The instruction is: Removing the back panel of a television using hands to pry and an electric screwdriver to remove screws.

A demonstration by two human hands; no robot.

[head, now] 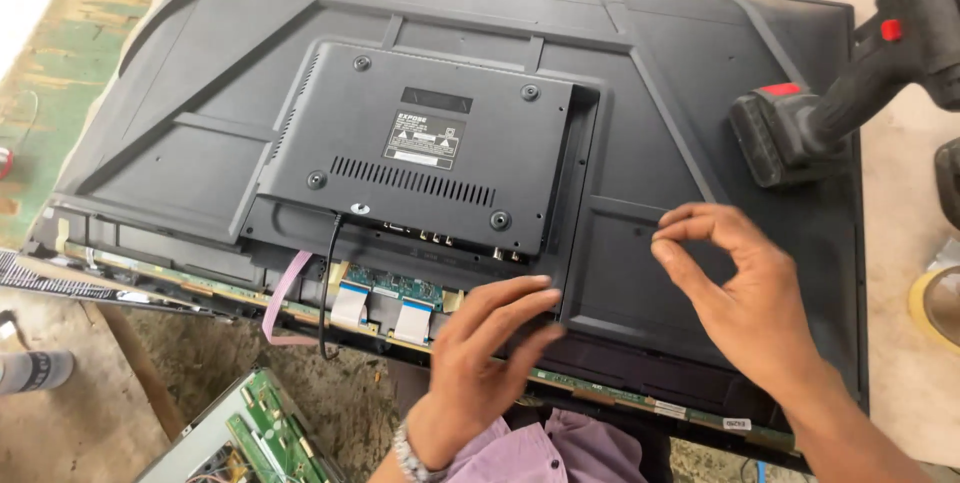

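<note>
Television back cover (300, 63): black plastic, face-down set lying flat on a tan worktable (905, 343), filling most of the view. Raised central housing (420, 143) with label and vent slots, four screws at its corners.

Left hand (490, 343): flat, fingers extended and held close together, fingertips pressing on the cover's lower edge just right of the housing. Empty; nothing gripped. Metal wristband (408, 458) on the wrist.

Right hand (745, 293): raised just above the cover's lower right panel, thumb and index finger curled toward each other in a pinch. Contents of the pinch too small to resolve; cannot tell whether anything is held.

Lower edge of set: exposed green circuit strip (395, 288) with two flat white ribbon cables (350, 305), a pink ribbon (283, 293) and a black cable (328, 283) hanging down.

Cordless drill (850, 93): black with red details, resting on the cover's upper right area, well apart from both hands.

Loose circuit board (250, 438): lower left, below the table edge.
</note>
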